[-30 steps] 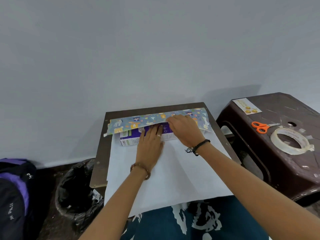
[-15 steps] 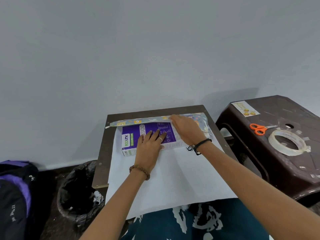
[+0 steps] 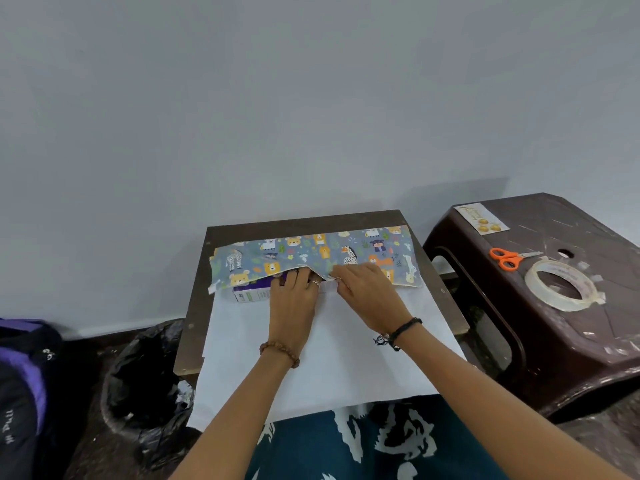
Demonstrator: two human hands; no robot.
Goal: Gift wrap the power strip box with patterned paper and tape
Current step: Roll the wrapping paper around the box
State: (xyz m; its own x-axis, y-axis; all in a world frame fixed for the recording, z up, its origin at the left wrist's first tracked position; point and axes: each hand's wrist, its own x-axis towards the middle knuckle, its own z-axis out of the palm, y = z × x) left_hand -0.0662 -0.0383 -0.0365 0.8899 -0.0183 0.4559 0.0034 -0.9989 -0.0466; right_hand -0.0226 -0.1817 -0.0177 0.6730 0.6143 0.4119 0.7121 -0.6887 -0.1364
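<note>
While my left hand [image 3: 293, 299] lies flat pinning the stiff, light box [image 3: 250, 293], my right hand [image 3: 367, 289] pinches the thin, crease-prone patterned paper [image 3: 311, 252] at its folded edge.

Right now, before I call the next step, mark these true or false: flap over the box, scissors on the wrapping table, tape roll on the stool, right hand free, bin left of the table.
1. The patterned flap covers most of the box. True.
2. The scissors lie on the wrapping table. False: they are on the brown stool.
3. The tape roll sits on the stool. True.
4. The right hand is free. False: it pinches the flap's edge.
5. The black bin stands left of the table. True.
</note>
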